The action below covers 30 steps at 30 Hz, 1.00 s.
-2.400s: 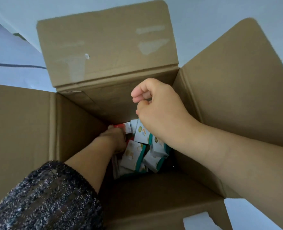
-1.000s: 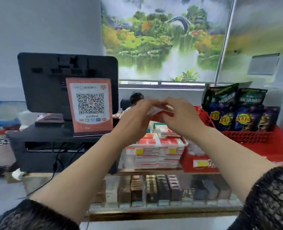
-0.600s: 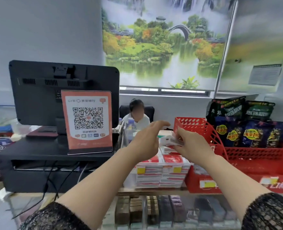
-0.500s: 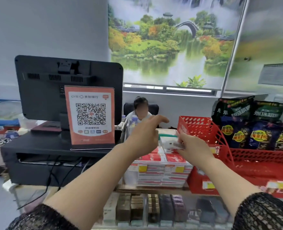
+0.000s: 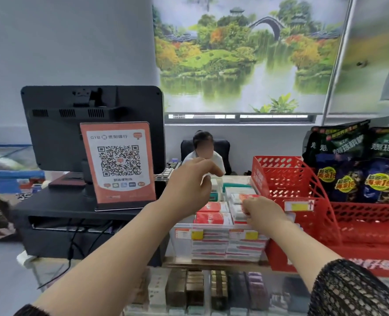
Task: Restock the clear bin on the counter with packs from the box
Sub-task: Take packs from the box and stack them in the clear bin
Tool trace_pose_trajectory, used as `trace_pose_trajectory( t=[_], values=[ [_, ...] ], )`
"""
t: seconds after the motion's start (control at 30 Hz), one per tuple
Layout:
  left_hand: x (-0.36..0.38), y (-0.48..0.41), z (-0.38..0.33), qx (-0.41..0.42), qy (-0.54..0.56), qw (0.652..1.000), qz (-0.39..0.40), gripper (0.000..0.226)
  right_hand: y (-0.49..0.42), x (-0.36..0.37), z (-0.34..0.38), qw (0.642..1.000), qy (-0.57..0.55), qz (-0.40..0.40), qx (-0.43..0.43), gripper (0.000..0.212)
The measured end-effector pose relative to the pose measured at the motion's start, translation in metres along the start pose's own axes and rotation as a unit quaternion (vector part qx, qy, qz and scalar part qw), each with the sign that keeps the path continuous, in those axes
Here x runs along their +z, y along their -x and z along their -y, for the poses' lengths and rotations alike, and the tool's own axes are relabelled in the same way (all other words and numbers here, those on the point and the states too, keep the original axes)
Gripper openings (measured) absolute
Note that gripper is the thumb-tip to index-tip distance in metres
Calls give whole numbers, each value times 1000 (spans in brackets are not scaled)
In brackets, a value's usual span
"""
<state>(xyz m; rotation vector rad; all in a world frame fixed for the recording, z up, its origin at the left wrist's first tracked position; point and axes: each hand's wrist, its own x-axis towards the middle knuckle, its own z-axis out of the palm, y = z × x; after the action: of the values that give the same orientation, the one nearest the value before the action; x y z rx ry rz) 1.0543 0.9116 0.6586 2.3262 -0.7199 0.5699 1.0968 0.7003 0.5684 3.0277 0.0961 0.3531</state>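
Note:
The clear bin (image 5: 218,244) stands on the counter, filled with stacked red-and-white packs (image 5: 211,217) in two columns. My right hand (image 5: 265,213) pinches the near edge of a red-and-white pack (image 5: 240,200) that lies on top of the right column. My left hand (image 5: 189,184) hovers above the bin's left side with loosely curled fingers and holds nothing. More white and green packs (image 5: 228,188) sit at the back of the bin. The cardboard box is out of view.
A red perforated basket (image 5: 289,185) adjoins the bin on the right, with dark snack bags (image 5: 351,165) behind it. A black monitor (image 5: 58,128) and an orange QR sign (image 5: 118,163) stand to the left. A person (image 5: 203,153) sits behind the counter. Cartons (image 5: 211,290) fill the glass case below.
My right hand has lowered the pack from mid-air onto the bin's right column. My left hand stays raised above the bin. Earlier both hands were down in the cardboard box.

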Motion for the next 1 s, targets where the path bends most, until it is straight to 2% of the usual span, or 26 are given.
trace_pose_trajectory(
  t=[0.07,0.13,0.27,0.4,0.73,1.0],
  values=[
    [3,0,-2,2,6,1000,1,24,1,-4,-2,999,-10,32,-8,12],
    [6,1,-3,11,12,1000,3,24,2,-6,-4,999,-25,22,-3,11],
    [9,2,-2,16,22,1000,2,25,-2,-7,0,994,-99,-33,36,38],
    [8,1,3,15,24,1000,-13,27,-23,-4,2,984,-168,0,65,55],
    [0,-2,20,-12,22,1000,-14,27,-50,16,6,974,-106,188,75,59],
    [10,0,21,-25,31,999,-3,26,-40,29,7,975,-89,193,69,59]
  ],
)
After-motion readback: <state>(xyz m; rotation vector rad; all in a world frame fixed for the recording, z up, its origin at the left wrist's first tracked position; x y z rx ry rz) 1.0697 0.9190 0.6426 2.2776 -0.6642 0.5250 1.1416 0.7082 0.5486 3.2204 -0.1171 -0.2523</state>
